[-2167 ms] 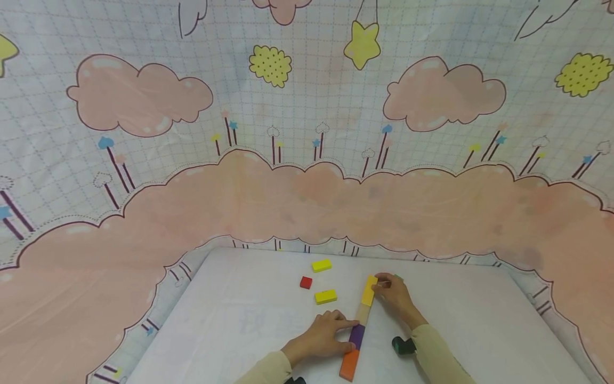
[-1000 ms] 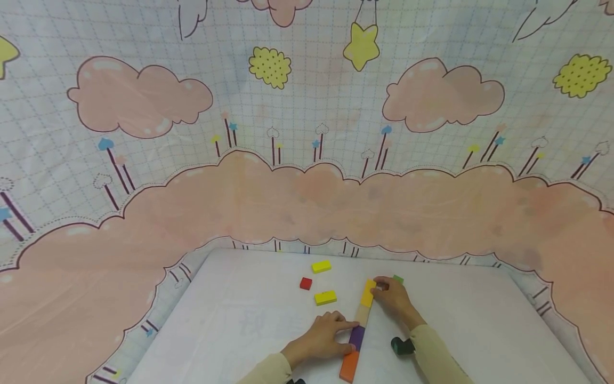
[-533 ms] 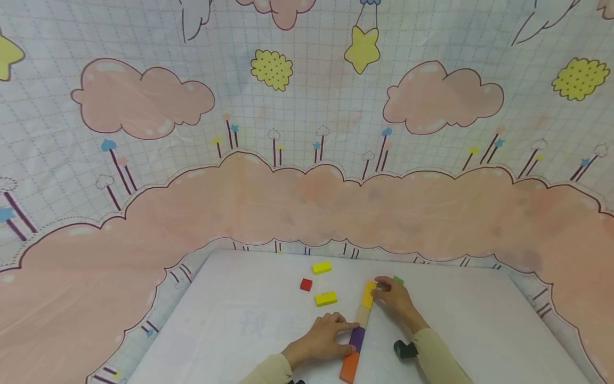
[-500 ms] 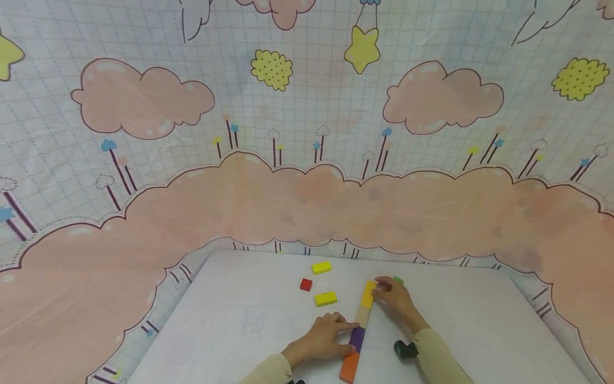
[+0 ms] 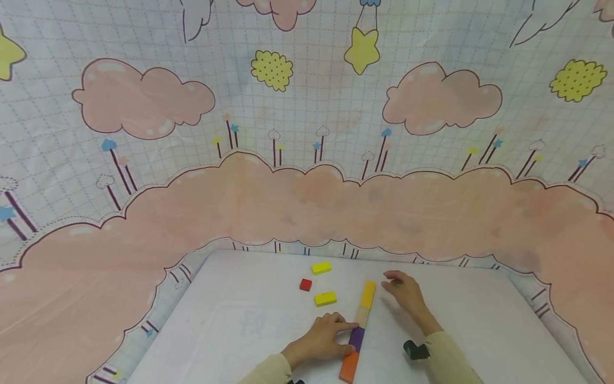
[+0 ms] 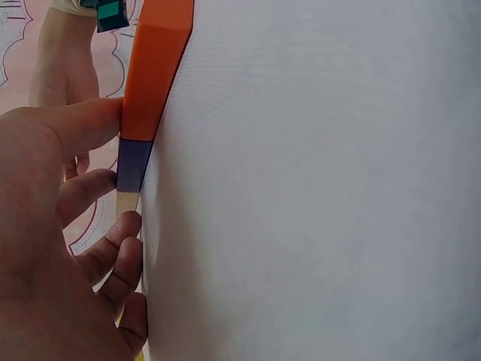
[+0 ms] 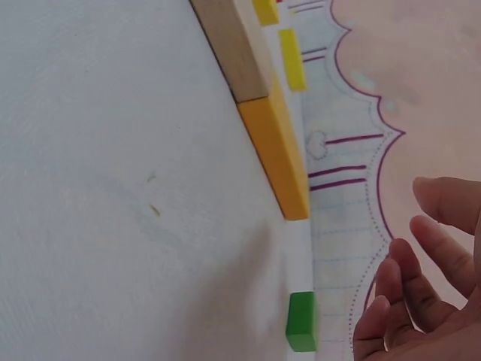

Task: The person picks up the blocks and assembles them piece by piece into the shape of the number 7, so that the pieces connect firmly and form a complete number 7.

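Observation:
In the head view, a straight row of blocks runs up the white table: orange (image 5: 349,368), purple (image 5: 356,340), plain wood (image 5: 362,317) and yellow-orange (image 5: 368,294). My left hand (image 5: 322,337) rests at the row's left side. Its thumb touches near the orange and purple joint, its index finger near the purple and wood joint. My right hand (image 5: 406,293) is apart from the row's far end, its fingers loosely bent around nothing. In the right wrist view, a small green block (image 7: 302,322) stands beyond the yellow-orange block; the right hand mostly hides it in the head view.
Two bright yellow blocks, one nearer (image 5: 325,298) and one farther (image 5: 321,268), lie left of the row. Close to them sits a small red block (image 5: 305,285). A patterned cloth (image 5: 307,208) rises behind the white table (image 5: 216,309).
My right hand has let go of the yellow-orange block and moved a little to the right. The left hand and the row stay in place.

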### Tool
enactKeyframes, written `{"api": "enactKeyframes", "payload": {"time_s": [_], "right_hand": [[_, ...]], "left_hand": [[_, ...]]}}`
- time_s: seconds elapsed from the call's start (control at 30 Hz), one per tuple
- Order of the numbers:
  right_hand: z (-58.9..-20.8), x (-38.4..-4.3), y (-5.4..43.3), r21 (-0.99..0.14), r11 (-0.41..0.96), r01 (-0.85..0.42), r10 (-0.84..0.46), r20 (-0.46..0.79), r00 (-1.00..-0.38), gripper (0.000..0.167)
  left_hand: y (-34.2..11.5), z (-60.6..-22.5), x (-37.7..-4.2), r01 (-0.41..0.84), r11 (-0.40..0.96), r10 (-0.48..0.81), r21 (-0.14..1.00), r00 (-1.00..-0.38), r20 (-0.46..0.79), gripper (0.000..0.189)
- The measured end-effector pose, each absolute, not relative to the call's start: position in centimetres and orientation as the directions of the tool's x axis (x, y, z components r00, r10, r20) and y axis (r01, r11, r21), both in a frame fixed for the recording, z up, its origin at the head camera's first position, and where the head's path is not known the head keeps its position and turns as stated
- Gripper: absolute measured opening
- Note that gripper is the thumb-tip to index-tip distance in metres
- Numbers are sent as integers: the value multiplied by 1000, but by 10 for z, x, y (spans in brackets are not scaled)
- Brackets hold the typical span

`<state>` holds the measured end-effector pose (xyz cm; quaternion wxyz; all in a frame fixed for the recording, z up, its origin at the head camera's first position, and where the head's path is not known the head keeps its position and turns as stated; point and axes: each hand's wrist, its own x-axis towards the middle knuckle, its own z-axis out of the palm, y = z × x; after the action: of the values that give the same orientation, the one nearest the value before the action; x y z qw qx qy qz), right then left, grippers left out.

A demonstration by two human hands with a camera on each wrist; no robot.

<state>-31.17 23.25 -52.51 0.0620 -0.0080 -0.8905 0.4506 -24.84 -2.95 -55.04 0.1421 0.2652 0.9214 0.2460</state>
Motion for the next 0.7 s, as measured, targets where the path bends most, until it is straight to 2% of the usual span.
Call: {"api": "enactKeyframes", "payload": {"time_s": [0.7], "right_hand": [[-524,-313,255,-809,588,8,163,109,-981,36]], "left_hand": [[-30,-547,-247,426,728,566,537,-816,-121,52]]}}
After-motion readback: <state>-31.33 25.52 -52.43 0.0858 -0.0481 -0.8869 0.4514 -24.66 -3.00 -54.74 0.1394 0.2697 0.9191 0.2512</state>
